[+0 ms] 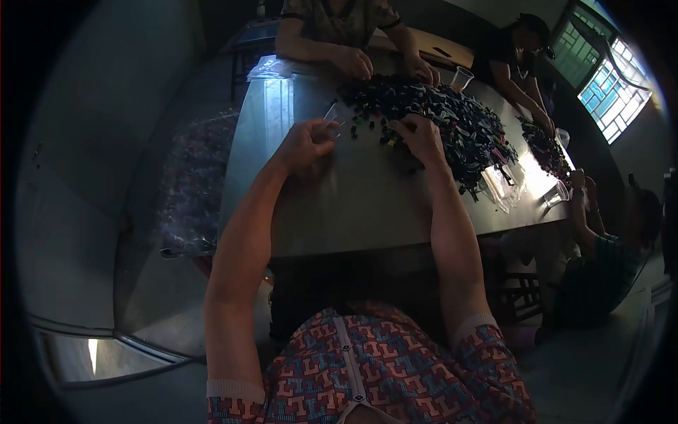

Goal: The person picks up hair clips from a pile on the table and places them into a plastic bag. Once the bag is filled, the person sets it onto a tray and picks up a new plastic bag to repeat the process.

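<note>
My left hand (pixel 309 145) is closed above the table, left of the pile. From its fingers a thin, pale stick-like piece with a dark end (pixel 330 109) points up and away; its exact kind is too small to make out. At the near left edge of a heap of small dark pieces (pixel 462 127), my right hand (pixel 422 139) has its fingers drawn together, and whatever they hold is hidden. Several loose dark pieces (pixel 371 127) lie on the tabletop between my hands.
The shiny metal table (pixel 339 219) carries plastic bags (pixel 282 68) at its far left and a clear bag (pixel 500 185) at right. A clear cup (pixel 462 78) stands behind the heap. Across the table a person (pixel 339 42) reaches into it; two other people sit at right.
</note>
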`<state>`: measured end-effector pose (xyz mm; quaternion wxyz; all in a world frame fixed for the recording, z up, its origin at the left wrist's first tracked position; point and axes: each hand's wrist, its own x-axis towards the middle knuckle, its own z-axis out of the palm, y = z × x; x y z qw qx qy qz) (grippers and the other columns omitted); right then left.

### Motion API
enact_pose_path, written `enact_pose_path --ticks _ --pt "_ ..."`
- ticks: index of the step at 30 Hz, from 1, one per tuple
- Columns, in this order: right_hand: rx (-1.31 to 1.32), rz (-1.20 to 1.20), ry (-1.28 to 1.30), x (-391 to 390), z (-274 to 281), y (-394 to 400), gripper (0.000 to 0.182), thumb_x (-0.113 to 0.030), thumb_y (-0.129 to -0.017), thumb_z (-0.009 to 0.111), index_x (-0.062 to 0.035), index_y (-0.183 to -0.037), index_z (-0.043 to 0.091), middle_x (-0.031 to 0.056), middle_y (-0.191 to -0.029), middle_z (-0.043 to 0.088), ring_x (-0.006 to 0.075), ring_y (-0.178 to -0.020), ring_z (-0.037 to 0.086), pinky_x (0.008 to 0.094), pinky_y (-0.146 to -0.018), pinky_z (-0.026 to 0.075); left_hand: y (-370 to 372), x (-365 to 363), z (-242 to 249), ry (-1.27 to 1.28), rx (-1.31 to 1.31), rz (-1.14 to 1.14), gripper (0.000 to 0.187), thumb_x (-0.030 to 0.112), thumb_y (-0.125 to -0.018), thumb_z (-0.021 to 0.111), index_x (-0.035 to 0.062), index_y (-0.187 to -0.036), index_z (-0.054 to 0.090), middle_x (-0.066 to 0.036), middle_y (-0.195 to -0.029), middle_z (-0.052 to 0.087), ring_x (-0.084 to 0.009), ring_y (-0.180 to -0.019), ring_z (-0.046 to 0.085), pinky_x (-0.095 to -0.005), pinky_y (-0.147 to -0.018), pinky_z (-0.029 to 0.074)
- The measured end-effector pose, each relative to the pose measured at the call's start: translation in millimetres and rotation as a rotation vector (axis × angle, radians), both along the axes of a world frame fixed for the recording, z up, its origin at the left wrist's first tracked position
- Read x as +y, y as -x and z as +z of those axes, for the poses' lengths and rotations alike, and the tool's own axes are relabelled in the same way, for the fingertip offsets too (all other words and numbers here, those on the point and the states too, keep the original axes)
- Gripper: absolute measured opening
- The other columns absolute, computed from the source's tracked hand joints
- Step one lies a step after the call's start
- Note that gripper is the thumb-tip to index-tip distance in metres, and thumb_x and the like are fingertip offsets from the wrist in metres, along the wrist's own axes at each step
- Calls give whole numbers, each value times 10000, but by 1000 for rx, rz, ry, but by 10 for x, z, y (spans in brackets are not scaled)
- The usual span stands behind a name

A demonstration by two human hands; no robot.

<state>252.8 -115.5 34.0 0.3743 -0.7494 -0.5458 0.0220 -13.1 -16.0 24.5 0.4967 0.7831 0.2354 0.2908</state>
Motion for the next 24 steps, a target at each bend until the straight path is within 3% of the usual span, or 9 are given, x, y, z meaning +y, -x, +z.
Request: enact_pose_path --ticks 4,6,9,13,19,22,23,24 --pt "-49 6 -18 16 -69 -38 295 -354 -853 701 -69 -924 726 107 -822 713 252 -771 693 375 -695 532 -5 26 -37 -18 -10 4 355 45 -840 660 23 -1191 610 -29 -924 652 -122 -896 626 -294 -868 505" --pt "-90 76 -100 58 -156 -83 296 -335 -863 693 -45 -920 708 96 -733 667 182 -650 639 329 -656 498 -4 37 -42 -13 -13 1 364 42 -837 663 25 -1197 609 -29 -936 654 -127 -904 627 -298 -875 503" --pt "-40 81 -23 62 -142 -69 266 -300 -871 688 -42 -929 708 82 -746 685 153 -636 643 309 -647 504 -15 35 -68 -1 -33 14 367 38 -835 663 28 -1198 609 -29 -944 656 -127 -906 629 -293 -876 503" --pt "75 88 12 75 -113 -105 222 -283 -867 688 -82 -957 724 78 -803 719 195 -725 704 350 -686 544 -14 27 -56 39 -42 5 365 38 -833 665 31 -1194 612 -27 -950 658 -125 -902 629 -290 -872 505" --pt "335 -12 -399 -35 89 -394 232 -184 -899 646 36 -959 689 85 -777 718 109 -652 656 259 -602 511 -2 59 -60 21 1 -29 390 97 -853 692 27 -1223 592 -17 -950 638 -99 -886 608 -275 -853 497" --pt "395 -52 -346 -170 285 -505 238 -194 -906 637 31 -958 693 81 -781 716 90 -630 638 244 -590 503 4 42 -39 3 15 -9 393 102 -849 691 27 -1222 592 -22 -946 637 -101 -883 607 -274 -850 496" --pt "288 -59 -251 -176 298 -611 237 -227 -884 649 -12 -964 706 91 -800 719 151 -671 672 287 -621 520 1 26 -30 19 2 0 393 73 -830 694 19 -1207 598 -22 -928 642 -108 -881 616 -279 -855 500" --pt "288 -60 -253 -207 286 -664 237 -227 -884 649 -12 -964 706 91 -800 719 151 -671 672 287 -621 520 -2 10 -12 33 -11 9 395 45 -810 697 11 -1193 604 -22 -911 646 -114 -880 625 -283 -860 503"
